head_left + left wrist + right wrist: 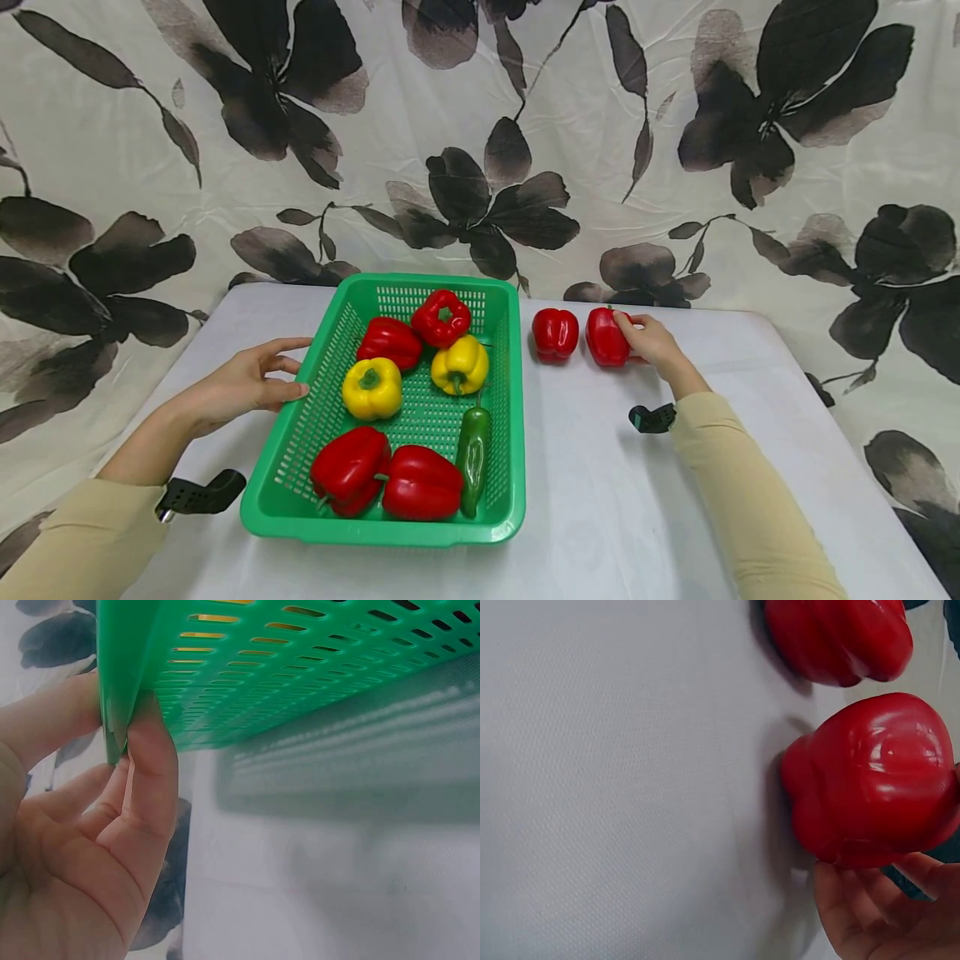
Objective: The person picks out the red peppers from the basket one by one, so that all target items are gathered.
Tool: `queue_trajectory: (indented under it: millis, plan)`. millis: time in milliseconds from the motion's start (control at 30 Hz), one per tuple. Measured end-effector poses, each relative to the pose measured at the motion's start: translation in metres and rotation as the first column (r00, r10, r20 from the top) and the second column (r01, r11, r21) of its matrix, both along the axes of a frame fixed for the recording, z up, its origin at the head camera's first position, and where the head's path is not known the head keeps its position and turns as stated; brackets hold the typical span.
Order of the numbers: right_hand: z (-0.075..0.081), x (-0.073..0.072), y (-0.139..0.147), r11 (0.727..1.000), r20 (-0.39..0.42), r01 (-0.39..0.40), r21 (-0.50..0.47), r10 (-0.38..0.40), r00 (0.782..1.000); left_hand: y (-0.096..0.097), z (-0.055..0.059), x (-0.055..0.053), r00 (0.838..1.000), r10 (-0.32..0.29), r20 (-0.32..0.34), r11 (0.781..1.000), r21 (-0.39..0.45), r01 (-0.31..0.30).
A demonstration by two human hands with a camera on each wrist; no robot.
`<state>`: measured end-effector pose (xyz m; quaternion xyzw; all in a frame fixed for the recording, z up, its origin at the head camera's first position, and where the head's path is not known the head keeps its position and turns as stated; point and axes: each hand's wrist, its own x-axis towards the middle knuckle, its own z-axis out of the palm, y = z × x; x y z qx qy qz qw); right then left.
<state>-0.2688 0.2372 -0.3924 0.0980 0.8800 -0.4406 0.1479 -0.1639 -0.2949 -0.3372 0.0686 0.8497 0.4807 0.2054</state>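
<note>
Had the right hand [648, 343] clamped on a red bell pepper [604, 337] in the head view, thumb laid against its right side. Found that pepper just off the hand's left, long axis running roughly away from the body, stem end at the far side. Couldn't tell upright from tipped over, or resting on the tabletop [585, 467] from barely lifted. Spotted a second red pepper [556, 335] just beside it, further left, then the green basket [390, 532] past that. Judged that sideways line to be the relation to care about: basket to the left of the held pepper, second red pepper in between. Saw the left hand [243, 379] way over on the basket's left rim, so definitely counted the right hand as the nearer one. Also counted four red peppers [350, 471], two yellow peppers [372, 388] and a green chili pepper [473, 454] inside the basket.

Switched to the left wrist view: got the left hand up close, digits on both faces of the rim, so pretty clearly pinched on it. Couldn't find the held pepper there at all, only slotted basket wall with bits of yellow behind it, plus tabletop below.

Checked the right wrist view last: got the held pepper big on the right of the frame, lobed end toward the tabletop side, with fingers along its lower side in the frame and just a sliver of thumb at the edge. Read that as a proper grip. Caught another red one up top, near but apart, most likely the second red pepper.
</note>
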Motion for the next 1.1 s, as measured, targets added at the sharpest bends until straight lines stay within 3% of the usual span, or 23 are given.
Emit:
queue_trajectory:
  millis: [500, 800, 1100]
  plan:
    - [-0.0026, -0.0022, -0.0026, 0.996, 0.025, 0.023, 0.084, -0.025, 0.999, 0.0006, -0.0017, -0.0015, 1.0, 0.017, 0.01, 1.0, -0.004, -0.016]
    - [-0.006, -0.0031, -0.0008, 0.999, 0.064, 0.008, 0.051, -0.011, 0.998, -0.0003, -0.0012, -0.001, 1.0, 0.004, 0.004, 1.0, -0.003, -0.004]
    - [-0.0049, -0.0027, -0.0007, 1.0, 0.048, -0.001, 0.029, 0.0, 0.999, 0.0, 0.0001, -0.0004, 1.0, 0.002, 0.002, 1.0, -0.008, -0.002]
